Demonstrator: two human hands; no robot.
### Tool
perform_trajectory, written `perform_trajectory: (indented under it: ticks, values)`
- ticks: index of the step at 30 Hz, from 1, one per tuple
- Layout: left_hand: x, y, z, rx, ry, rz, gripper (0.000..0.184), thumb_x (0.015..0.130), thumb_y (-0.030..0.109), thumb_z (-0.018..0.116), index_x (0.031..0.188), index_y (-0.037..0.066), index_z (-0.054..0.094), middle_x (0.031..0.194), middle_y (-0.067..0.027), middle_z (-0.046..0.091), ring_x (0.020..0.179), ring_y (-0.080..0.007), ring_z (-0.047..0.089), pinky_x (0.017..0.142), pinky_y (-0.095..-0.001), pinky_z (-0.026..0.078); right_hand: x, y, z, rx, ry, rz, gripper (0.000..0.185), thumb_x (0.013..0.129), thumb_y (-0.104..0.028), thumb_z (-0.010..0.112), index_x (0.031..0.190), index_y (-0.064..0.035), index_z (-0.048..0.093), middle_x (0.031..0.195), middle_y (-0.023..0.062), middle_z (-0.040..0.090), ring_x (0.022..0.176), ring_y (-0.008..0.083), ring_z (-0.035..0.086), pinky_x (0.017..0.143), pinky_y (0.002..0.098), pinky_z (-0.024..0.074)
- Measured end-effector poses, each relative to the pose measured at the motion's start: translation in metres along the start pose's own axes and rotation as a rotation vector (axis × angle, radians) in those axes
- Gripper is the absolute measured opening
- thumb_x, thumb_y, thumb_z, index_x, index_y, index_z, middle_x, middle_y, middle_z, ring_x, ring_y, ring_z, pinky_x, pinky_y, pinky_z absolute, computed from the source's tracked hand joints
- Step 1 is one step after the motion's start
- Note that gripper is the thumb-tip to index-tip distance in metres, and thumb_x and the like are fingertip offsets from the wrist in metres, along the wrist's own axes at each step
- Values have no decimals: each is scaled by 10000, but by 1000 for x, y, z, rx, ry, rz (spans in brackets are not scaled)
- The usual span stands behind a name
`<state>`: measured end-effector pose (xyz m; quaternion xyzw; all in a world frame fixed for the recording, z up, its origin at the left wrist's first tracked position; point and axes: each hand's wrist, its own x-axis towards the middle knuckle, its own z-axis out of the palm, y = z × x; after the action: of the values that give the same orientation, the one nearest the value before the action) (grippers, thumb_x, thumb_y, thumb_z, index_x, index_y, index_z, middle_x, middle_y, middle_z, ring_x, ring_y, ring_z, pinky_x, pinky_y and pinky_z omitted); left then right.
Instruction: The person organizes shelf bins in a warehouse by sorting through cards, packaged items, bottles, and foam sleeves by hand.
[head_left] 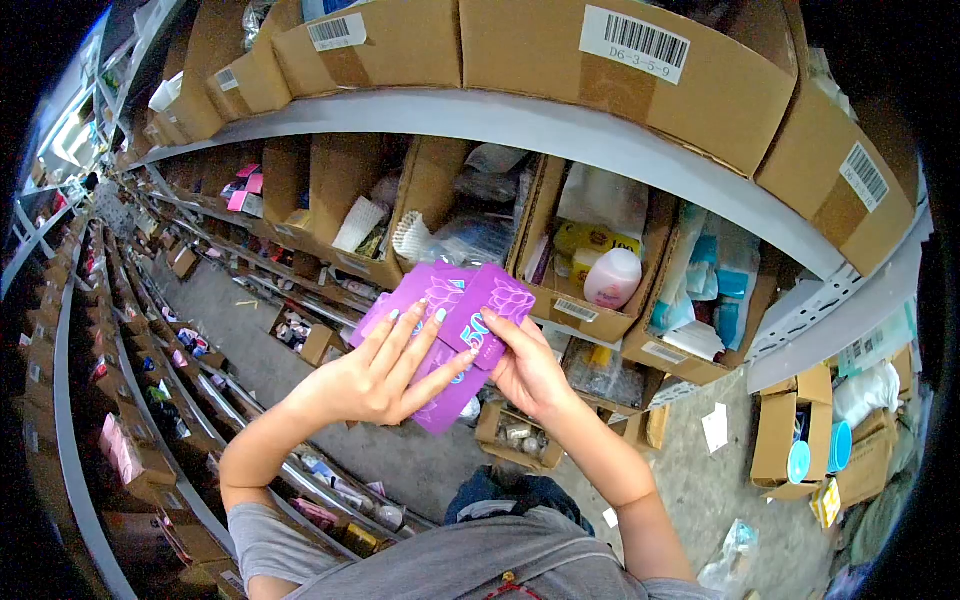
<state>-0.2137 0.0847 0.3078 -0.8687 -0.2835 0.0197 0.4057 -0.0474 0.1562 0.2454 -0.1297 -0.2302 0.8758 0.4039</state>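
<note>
My left hand (pixel 375 375) lies palm down on several flat purple packets (pixel 432 412), its fingers spread across their upper faces. At the right side of the stack, my right hand (pixel 525 365) grips the packets, thumb on top and the other fingers partly hidden beneath. The packets fan out and overlap, with pale flower line drawings and what looks like "50" printed on them. They are held in front of a shelf row of open cardboard bins, near a bin (pixel 592 318) with a white-pink bottle (pixel 612 278) and a yellow pack (pixel 590 245).
Above runs a grey shelf beam (pixel 480 118) with barcoded boxes (pixel 630 70). Another bin row (pixel 140 440) lines the left. On the floor stand a box (pixel 520 435) and, at right, a box (pixel 775 430) near blue-lidded containers (pixel 840 445). Paper (pixel 715 428) and plastic (pixel 735 555) lie there.
</note>
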Motion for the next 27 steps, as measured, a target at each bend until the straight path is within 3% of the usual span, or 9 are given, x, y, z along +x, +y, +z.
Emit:
perform_trajectory:
  ticks: [7, 9, 14, 18, 21, 22, 23, 25, 27]
  values:
    - [35, 0, 19, -206, 221, -100, 460, 741, 248, 441, 1199, 281, 407, 992, -194, 528, 918, -293, 536, 783, -362, 435, -10, -12, -4, -135, 135, -255, 257, 788, -62, 533, 1033, -22, 466, 952, 68, 556, 867, 140, 546, 770, 270, 456]
    - [50, -7, 28, -311, 245, -100, 373, 709, 194, 488, 1080, 236, 481, 1049, -173, 521, 966, -279, 527, 815, -380, 423, -9, -23, -9, -156, 181, -364, 249, 780, -44, 533, 1020, -19, 473, 956, 72, 556, 865, 143, 547, 769, 269, 456]
    - [88, -22, 49, -276, 394, -294, 448, 650, 133, 522, 1089, 51, 492, 1066, -106, 523, 991, -254, 503, 847, -381, 394, -5, -50, -24, -90, 307, -532, 296, 762, -37, 553, 1040, -21, 455, 967, 82, 548, 885, 176, 541, 787, 309, 453]
    - [100, -12, 57, -819, 575, -624, 668, 636, -39, 588, 1237, 21, 302, 1143, -156, 465, 1039, -293, 472, 832, -378, 407, -12, -67, -27, -42, 376, -632, 304, 753, -34, 565, 1033, -26, 446, 962, 86, 538, 884, 174, 539, 786, 311, 456]
    - [101, 6, 58, -1956, 647, -981, 414, 845, 165, 418, 1214, 3, 322, 1118, -141, 476, 962, -220, 519, 790, -350, 446, -20, -75, -29, -174, 342, -656, 295, 748, -35, 573, 1016, -32, 451, 960, 87, 538, 876, 169, 539, 782, 307, 457]
    - [99, 10, 60, -2253, 585, -946, 419, 884, 272, 325, 1203, 1, 329, 1104, -130, 481, 939, -208, 529, 782, -342, 456, -23, -76, -31, -208, 350, -623, 332, 712, -13, 608, 1011, -26, 465, 953, 69, 552, 876, 154, 534, 785, 288, 429]
    - [96, 13, 64, -2256, 584, -947, 419, 884, 272, 325, 1203, 1, 329, 1104, -130, 481, 939, -208, 529, 782, -342, 456, -28, -75, -30, -209, 353, -622, 332, 712, -13, 608, 1011, -26, 465, 953, 69, 552, 876, 154, 534, 785, 288, 429]
    - [93, 17, 63, -3025, 270, -966, 498, 868, 386, 339, 1196, 10, 346, 1113, -122, 480, 936, -201, 532, 794, -342, 451, -39, -71, -26, -417, 255, -542, 358, 689, 0, 627, 1008, -17, 467, 967, 68, 550, 887, 141, 528, 795, 282, 417]
    - [84, 40, 71, -3098, 191, -1034, 563, 837, 445, 362, 1183, 1, 372, 1154, -153, 465, 1036, -253, 475, 892, -411, 365, -47, -65, -35, -485, 212, -461, 370, 681, -4, 639, 1007, -9, 463, 958, 58, 553, 871, 123, 527, 780, 270, 419]
